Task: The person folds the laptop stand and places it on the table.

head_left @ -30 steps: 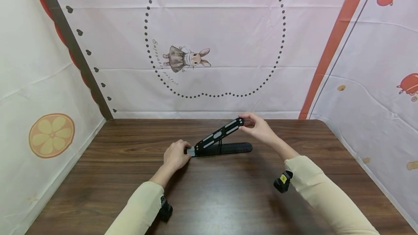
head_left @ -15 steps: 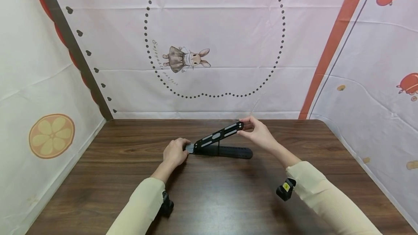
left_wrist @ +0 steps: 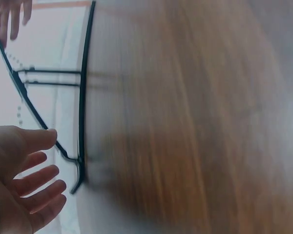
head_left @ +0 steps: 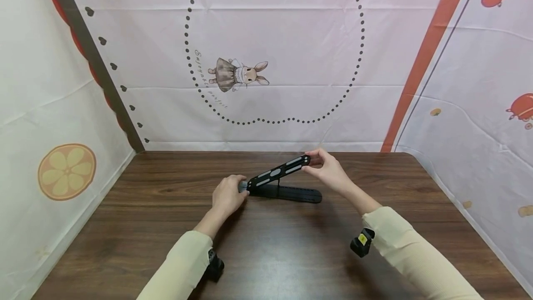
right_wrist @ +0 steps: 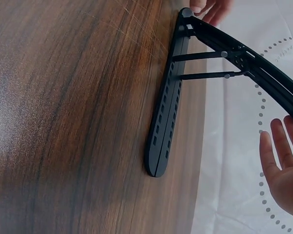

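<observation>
A black folding laptop stand point(head_left: 278, 172) with grey pads sits on the table, its slotted base strip point(right_wrist: 161, 131) lying flat and its upper arm point(right_wrist: 263, 73) propped at a slant by two thin struts. At the hinged end, my left hand point(head_left: 228, 194) has its thumb and fingers on either side of the grey lip; in the left wrist view this hand point(left_wrist: 24, 180) partly covers the arm. My right hand point(head_left: 329, 170) pinches the raised far end of the arm between thumb and fingers. In the right wrist view, that hand point(right_wrist: 285, 170) is cut off by the frame edge.
The brown wooden table point(head_left: 270, 253) carries the stand near its back edge. Printed white cloth point(head_left: 291, 50) hangs behind and on both sides. A small black device point(head_left: 362, 242) is worn on each wrist.
The raised arm of the laptop stand has come down slightly with my right hand. The base's free end has swung a little toward me. My left hand has shifted slightly right, closer to the hinge.
</observation>
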`<action>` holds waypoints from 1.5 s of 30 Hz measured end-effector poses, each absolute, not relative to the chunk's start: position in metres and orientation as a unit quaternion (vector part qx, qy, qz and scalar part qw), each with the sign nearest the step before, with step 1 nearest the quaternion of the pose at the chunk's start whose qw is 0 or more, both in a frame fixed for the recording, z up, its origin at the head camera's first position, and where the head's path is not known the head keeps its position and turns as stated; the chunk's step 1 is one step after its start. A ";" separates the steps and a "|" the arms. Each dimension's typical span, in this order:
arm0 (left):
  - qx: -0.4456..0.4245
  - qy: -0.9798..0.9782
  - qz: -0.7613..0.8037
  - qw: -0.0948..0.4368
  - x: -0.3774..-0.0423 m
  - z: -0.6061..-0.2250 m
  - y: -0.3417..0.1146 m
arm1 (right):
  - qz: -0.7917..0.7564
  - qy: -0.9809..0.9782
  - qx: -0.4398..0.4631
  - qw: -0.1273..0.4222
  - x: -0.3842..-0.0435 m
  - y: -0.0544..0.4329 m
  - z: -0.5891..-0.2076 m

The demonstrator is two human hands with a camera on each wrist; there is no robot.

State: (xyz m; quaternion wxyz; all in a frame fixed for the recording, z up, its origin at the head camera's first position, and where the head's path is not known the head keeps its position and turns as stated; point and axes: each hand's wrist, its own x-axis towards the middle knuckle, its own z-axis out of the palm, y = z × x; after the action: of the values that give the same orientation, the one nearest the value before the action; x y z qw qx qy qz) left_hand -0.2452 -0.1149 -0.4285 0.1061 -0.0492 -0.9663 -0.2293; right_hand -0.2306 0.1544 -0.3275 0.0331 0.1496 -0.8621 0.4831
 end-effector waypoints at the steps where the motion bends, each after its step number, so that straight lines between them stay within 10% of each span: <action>1: -0.050 -0.965 -0.232 0.109 -0.244 -0.427 -0.111 | 0.482 -0.863 0.149 0.032 -0.230 0.154 -0.327; 45: 0.017 -0.965 -0.234 0.121 -0.277 -0.423 -0.087 | 0.463 -0.878 0.088 0.082 -0.249 0.143 -0.362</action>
State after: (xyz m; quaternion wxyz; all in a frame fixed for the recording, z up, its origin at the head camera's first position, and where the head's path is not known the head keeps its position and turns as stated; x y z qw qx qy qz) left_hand -0.2771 -0.0872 -0.4229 0.1206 0.0167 -0.9645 -0.2343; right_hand -0.2487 0.1432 -0.3615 0.0818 0.0885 -0.8784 0.4625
